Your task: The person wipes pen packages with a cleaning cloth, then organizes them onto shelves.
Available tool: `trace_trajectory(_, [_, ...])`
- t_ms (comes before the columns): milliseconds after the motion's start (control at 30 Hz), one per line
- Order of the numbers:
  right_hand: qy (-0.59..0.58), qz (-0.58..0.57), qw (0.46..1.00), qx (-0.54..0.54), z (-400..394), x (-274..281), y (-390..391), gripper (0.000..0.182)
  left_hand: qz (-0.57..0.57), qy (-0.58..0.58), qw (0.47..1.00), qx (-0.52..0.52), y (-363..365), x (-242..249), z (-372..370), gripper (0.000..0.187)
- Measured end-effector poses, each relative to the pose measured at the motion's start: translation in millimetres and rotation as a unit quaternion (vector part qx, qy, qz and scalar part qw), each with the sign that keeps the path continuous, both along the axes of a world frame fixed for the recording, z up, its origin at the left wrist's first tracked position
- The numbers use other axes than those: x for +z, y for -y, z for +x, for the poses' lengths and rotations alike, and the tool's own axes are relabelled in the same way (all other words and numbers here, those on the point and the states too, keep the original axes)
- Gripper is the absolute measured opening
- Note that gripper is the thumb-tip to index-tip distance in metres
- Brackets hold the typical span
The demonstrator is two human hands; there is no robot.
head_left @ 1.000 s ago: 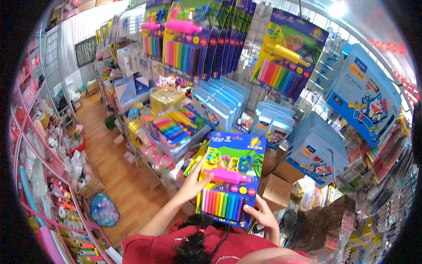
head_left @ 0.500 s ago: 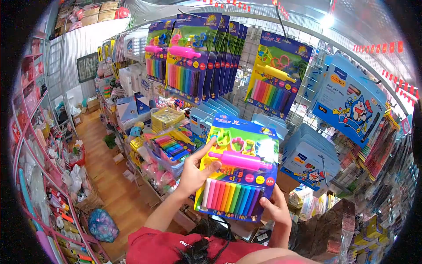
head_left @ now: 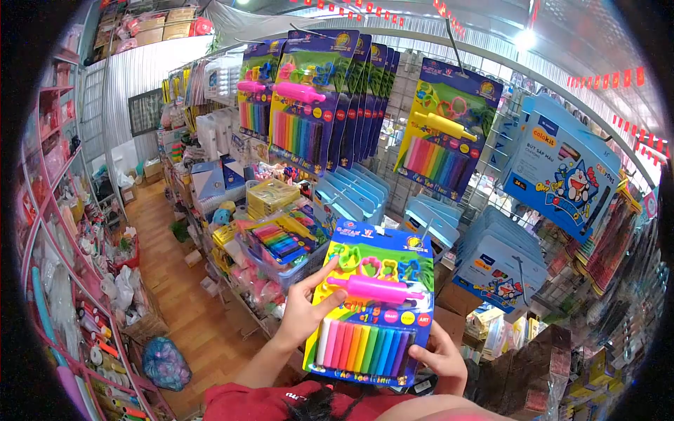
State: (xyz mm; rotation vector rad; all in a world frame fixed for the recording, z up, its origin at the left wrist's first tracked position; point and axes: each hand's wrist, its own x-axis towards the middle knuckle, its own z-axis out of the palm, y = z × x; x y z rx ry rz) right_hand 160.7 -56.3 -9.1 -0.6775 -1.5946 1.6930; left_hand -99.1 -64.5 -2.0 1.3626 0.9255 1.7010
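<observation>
A modelling clay set (head_left: 372, 309) on a blue card is held up in front of me, face toward me. Through its clear plastic show a pink roller, small cutters and a row of coloured clay sticks. My left hand (head_left: 305, 309) grips its left edge, thumb on the front by the roller's end. The right side is pinched low down by my right hand (head_left: 441, 358), with the thumb over the dark end of the clay row. Fingers behind the card are hidden. Similar clay sets (head_left: 302, 105) hang on hooks beyond, and one with a yellow roller (head_left: 446, 133) hangs to their right.
Blue crayon boxes (head_left: 562, 168) hang at the right on a wire rack. A plastic bin (head_left: 281, 270) of packs stands left of my hands. Along the wooden aisle floor (head_left: 196, 316) runs a pink shelf (head_left: 53, 231), with a bagged bundle (head_left: 166, 363) beside it.
Both hands and the clay set have moved lower in view and slightly left. The hanging goods appear a little lower too. My grip on the set looks the same.
</observation>
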Motion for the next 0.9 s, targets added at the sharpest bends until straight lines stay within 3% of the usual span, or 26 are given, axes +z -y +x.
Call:
trace_trajectory(167, [0.033,0.022,0.998,0.042,0,-11,1,0.057,0.027,0.017,0.999,0.037,7,-39,-2,0.059])
trace_trajectory(400, [0.087,0.056,0.992,0.066,3,-6,2,0.05,0.051,0.052,0.997,0.028,20,-36,-1,0.065])
trace_trajectory(567, [0.085,0.11,0.988,0.06,7,-20,-2,0.046,0.097,-0.016,0.991,0.087,24,-46,-5,0.064])
trace_trajectory(600, [0.102,0.064,0.991,0.058,10,-19,-1,0.045,0.106,-0.039,0.989,0.098,26,-50,-6,0.064])
trace_trajectory(633, [0.099,0.127,0.985,0.061,9,-19,-3,0.045,0.105,-0.04,0.988,0.106,29,-48,-5,0.064])
trace_trajectory(733, [0.056,0.082,0.995,0.02,3,-7,3,0.044,0.124,-0.045,0.983,0.129,27,-25,-4,0.063])
trace_trajectory(833, [0.09,0.203,0.975,-0.029,3,7,-15,0.05,0.239,-0.117,0.951,0.157,8,11,-12,0.061])
trace_trajectory(867, [0.065,0.261,0.962,-0.056,-4,22,-20,0.052,0.257,-0.117,0.945,0.166,1,26,-14,0.061])
trace_trajectory(900, [0.001,0.234,0.969,-0.08,-12,38,-20,0.055,0.276,-0.117,0.938,0.175,-7,43,-14,0.061])
